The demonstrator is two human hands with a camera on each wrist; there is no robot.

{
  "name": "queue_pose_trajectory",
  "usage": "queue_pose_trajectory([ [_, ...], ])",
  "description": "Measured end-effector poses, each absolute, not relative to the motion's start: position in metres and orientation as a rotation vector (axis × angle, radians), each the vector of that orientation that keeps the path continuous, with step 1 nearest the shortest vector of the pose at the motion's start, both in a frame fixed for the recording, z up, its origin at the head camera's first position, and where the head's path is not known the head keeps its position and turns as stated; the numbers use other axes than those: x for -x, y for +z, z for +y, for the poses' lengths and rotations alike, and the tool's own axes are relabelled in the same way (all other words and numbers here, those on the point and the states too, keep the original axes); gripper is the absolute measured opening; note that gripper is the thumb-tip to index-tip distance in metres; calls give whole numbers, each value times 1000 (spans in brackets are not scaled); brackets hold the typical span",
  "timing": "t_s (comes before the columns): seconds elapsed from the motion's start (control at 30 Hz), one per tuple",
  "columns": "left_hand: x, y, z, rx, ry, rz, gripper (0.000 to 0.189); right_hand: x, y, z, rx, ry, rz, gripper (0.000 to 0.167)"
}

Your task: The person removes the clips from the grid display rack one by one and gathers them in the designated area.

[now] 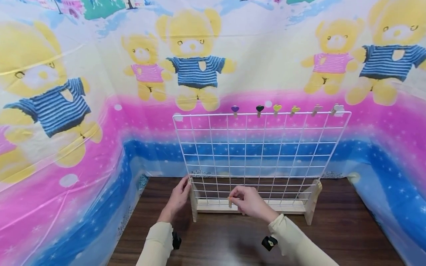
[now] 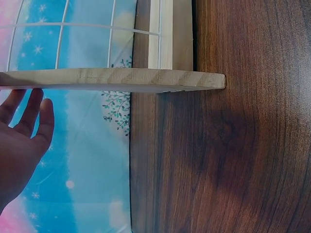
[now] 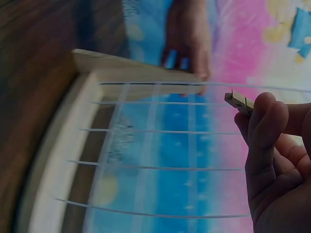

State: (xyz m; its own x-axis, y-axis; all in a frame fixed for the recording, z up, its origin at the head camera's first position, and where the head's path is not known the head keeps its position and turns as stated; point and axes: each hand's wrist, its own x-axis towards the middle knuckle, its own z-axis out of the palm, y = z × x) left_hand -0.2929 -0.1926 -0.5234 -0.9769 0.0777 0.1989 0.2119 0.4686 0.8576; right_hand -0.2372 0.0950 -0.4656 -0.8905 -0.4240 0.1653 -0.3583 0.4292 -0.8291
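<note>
My right hand [image 1: 251, 201] pinches a small wooden clothespin [image 3: 238, 102] between thumb and fingertips, in front of the lower part of the white wire grid [image 1: 246, 155]. In the head view the clothespin stands upright, and its front face is partly covered by my fingers. My left hand [image 1: 181, 194] is at the left wooden side panel [image 1: 193, 201] of the grid's stand. Its fairly straight fingers [image 2: 47, 119] touch the panel's outer side in the left wrist view. The left thumb is hidden there.
Several heart-topped clothespins sit along the grid's top wire, among them a purple one [image 1: 235, 109], a black one [image 1: 260, 109] and a white one [image 1: 337, 108]. A right wooden panel [image 1: 313, 203] supports the other side. Patterned cloth [image 1: 266, 66] hangs behind the dark wooden table [image 1: 213, 240].
</note>
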Motion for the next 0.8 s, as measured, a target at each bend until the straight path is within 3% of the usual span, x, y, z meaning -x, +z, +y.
queue_pose_trajectory([
  [0.4,294,-525,-193,265,-1546,-2567,38,249,-539,96,589,-1494,2586,6],
  [0.8,294,-524,-192,261,-1540,-2563,38,250,-583,97,498,-1513,2497,9],
])
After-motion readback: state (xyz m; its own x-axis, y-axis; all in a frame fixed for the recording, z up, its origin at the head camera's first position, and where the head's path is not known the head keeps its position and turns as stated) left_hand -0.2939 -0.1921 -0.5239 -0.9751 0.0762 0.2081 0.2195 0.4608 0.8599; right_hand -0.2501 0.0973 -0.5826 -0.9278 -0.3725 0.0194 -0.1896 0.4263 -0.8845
